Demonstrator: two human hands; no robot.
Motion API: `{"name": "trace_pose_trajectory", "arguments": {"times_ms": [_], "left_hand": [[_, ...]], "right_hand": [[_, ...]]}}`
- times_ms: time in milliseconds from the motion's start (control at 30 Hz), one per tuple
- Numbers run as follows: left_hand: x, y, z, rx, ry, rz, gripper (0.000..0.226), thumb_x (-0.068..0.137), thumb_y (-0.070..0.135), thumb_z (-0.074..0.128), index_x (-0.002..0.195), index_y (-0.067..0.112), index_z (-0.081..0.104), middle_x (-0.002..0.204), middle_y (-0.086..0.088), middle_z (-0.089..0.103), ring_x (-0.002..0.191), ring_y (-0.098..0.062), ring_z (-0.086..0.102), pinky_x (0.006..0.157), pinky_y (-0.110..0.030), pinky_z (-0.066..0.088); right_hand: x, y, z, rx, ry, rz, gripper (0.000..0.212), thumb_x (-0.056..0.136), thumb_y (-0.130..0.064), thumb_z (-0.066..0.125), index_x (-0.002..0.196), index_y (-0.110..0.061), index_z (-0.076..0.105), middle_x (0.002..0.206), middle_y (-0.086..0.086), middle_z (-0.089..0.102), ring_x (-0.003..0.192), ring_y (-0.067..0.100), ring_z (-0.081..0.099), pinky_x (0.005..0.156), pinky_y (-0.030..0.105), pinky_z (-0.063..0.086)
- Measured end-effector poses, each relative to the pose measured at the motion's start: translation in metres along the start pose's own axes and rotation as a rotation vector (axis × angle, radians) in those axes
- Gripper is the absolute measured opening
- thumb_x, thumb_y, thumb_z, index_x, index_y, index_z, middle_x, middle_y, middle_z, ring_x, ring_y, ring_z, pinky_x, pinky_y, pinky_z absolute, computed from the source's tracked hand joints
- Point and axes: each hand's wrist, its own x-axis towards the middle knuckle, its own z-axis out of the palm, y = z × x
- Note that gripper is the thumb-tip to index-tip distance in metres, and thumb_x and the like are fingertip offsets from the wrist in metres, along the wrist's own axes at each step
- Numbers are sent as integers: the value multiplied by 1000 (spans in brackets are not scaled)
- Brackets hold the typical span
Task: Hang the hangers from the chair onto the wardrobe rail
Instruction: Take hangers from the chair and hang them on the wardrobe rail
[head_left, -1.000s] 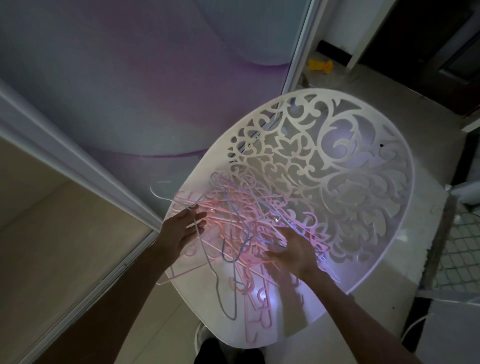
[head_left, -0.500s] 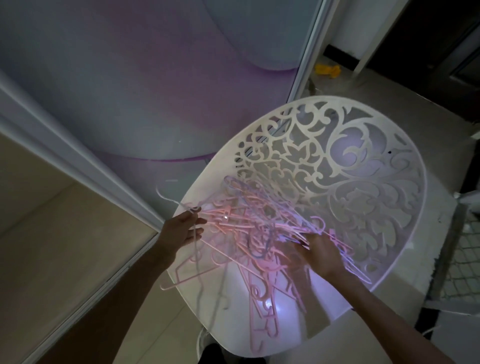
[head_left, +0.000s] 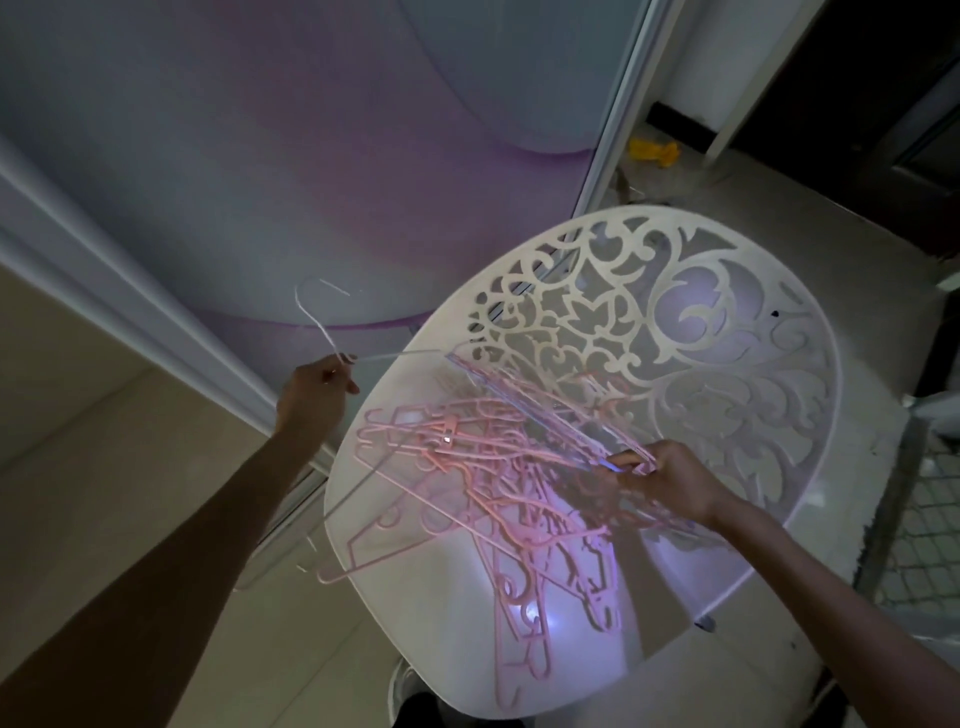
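Now left hand (head_left: 311, 392) pinching white wire hanger (head_left: 317, 325) off chair (head_left: 779, 467); right hand (head_left: 670, 480) gripping pink hangers (head_left: 467, 457) in pile.

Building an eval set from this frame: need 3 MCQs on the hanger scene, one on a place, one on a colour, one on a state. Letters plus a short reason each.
1. Where does the tangled pile of hangers lie?
A. on the seat of the white chair
B. on the floor
C. on a wardrobe rail

2. What colour are most hangers in the pile?
A. black
B. pink
C. green

3. What is the left hand doing?
A. resting flat on the chair
B. hanging idle, holding nothing
C. gripping a thin pale wire hanger at its neck, hook pointing up

Answers:
1 A: the pile sits on the seat, below the cut-out scrollwork back.
2 B: nearly all the strands are pink.
3 C: the fingers curl round the wire just below the hook, off the chair's left edge.
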Motion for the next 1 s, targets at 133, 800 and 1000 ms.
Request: {"name": "trace_pose_trajectory", "arguments": {"times_ms": [133,800,1000], "left_hand": [[9,13,15,-129,-21,-158,25,94,17,50,110,11,69,89,-10,76,60,-17,64,56,-20,48],[-37,-16,-19,-420,-17,-404,30,94,12,50,120,0,61,32,15,53,21,1,34,27,-4,15],[-86,-9,18,-532,93,-104,23,96,6,47,111,8,64,58,10,64,42,6,50,41,-4,35]], "right_hand": [[-3,8,-3,73,-15,-52,18,78,10,65,88,-1,75,78,2,73,54,-22,48,57,8,39],[-8,-11,-65,332,-127,88,17,79,7,66,89,-5,71,49,-15,62,38,-7,45,40,3,31],[-13,-14,-51,374,-25,135,20,78,7,67,94,-5,71,58,-16,67,46,-8,49,52,5,39]]}}
